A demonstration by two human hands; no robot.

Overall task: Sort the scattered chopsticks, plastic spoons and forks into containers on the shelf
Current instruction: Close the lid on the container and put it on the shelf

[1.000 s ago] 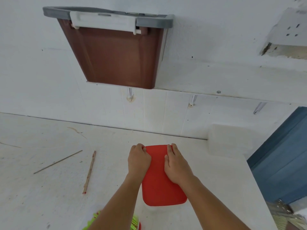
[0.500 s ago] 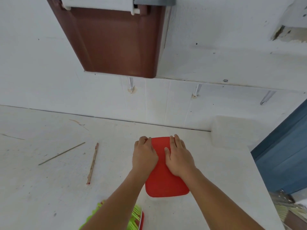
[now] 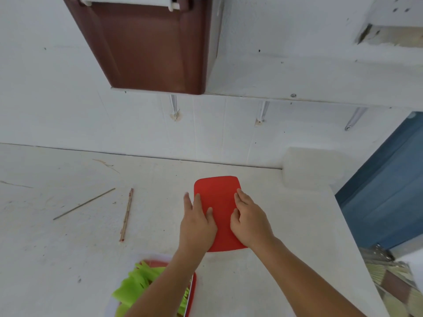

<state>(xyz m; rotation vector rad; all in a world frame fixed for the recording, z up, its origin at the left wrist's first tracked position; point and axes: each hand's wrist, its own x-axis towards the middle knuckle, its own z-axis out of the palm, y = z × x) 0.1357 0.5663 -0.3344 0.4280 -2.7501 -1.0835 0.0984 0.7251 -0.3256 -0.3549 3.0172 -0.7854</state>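
At the bottom edge of the frame, your left forearm crosses right over the open box [image 3: 192, 291] of green forks [image 3: 137, 282]. A careless pull back could catch its rim and spill them. Just beyond, at centre, both hands lie flat on the red lid [image 3: 218, 191]. Your left hand [image 3: 198, 223] has straight, slightly spread fingers along the lid's left edge, with the thumb on top. Your right hand [image 3: 249, 223] lays close-set fingers over the right edge. Uneven pressure could leave a corner unseated, or skid it across the table [image 3: 57, 259]. Left of centre, a thin chopstick [image 3: 84, 203] and a reddish chopstick [image 3: 127, 213] lie apart, unsorted. At the top, the brown container [image 3: 151, 46] sits on the shelf [image 3: 297, 83].
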